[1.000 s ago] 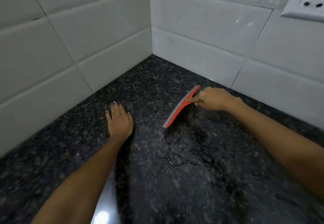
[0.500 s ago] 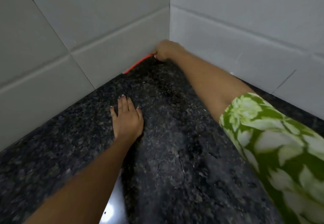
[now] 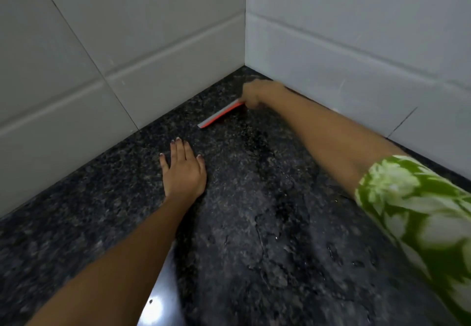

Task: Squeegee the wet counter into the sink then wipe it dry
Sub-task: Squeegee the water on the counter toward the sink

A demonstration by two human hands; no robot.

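The dark speckled granite counter (image 3: 254,262) runs into a tiled corner, with streaks and patches of water across its middle and lower right. My right hand (image 3: 257,94) is closed on the handle of an orange squeegee (image 3: 220,117) with a grey blade; the blade rests on the counter a short way out from the corner, pointing left. My left hand (image 3: 184,170) lies flat on the counter, fingers spread, below and left of the squeegee and apart from it. The sink is out of view.
White tiled walls (image 3: 153,45) close the counter on the left and at the back right, meeting at the corner (image 3: 245,66). A bright light reflection (image 3: 155,305) shines on the counter near the bottom edge. My green patterned sleeve (image 3: 420,211) fills the right side.
My right hand reached into the corner with the squeegee against the left wall, and has now drawn it back out along the counter. My left hand has stayed flat in place.
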